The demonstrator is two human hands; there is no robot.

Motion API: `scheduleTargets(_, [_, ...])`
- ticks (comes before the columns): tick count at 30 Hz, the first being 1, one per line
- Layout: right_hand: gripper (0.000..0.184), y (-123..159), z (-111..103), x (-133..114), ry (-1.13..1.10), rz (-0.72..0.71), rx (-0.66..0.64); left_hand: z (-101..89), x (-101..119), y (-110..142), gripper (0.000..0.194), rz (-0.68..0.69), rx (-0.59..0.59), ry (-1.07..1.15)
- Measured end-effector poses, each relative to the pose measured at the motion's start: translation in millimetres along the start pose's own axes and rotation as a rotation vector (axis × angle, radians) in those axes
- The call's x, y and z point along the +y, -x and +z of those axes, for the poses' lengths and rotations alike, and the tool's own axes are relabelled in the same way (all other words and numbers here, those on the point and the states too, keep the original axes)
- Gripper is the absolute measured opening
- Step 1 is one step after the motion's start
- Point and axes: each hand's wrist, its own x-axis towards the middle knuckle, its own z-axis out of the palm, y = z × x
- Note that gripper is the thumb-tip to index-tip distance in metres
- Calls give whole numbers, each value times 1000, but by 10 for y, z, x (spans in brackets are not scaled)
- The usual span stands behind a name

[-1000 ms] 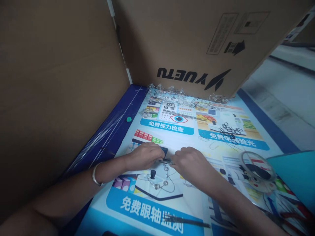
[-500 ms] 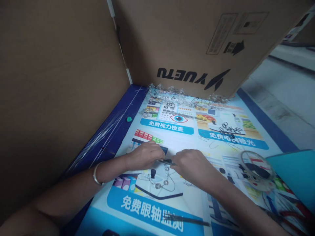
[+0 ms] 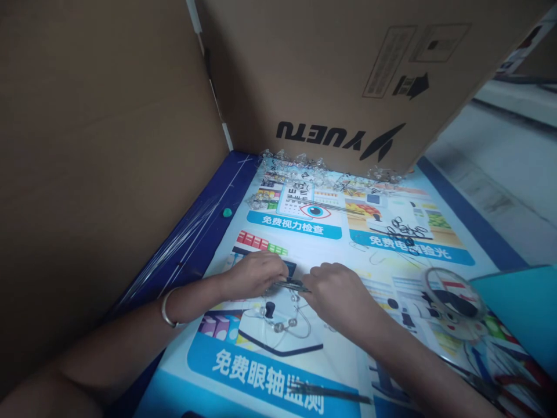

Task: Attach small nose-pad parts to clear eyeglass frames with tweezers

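My left hand (image 3: 256,274) is closed, its fingertips pinching the end of a wire with clear round beads, a beaded wire loop (image 3: 278,327). The loop lies below both hands on the printed sheet, with thin wire curving to its right. My right hand (image 3: 334,290) is closed around a slim dark metal tool (image 3: 296,285), whose tip points left to my left fingertips. The tool's kind cannot be made out, since the fist hides its handle. A bangle sits on my left wrist.
Clear beaded pieces (image 3: 300,168) line the foot of the cardboard wall (image 3: 322,69). Black wire rings (image 3: 407,231) lie at right, and a bundle of dark wires (image 3: 331,392) in front. A round clear dish (image 3: 455,293) and a red-handled tool (image 3: 487,388) are near my right arm.
My left hand has shifted very slightly left, and more of the metal tool's tip shows between the hands. The beaded loop has barely moved.
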Motion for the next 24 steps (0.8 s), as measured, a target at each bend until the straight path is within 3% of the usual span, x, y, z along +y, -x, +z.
scheduleTargets(9, [15,-40,-23,18,-25,37,-101,1,0,13,16,18,13,7])
scheduleTargets(24, [17,-41,-45,18,-62,58,-161,31,12,18,16,84,12,-85])
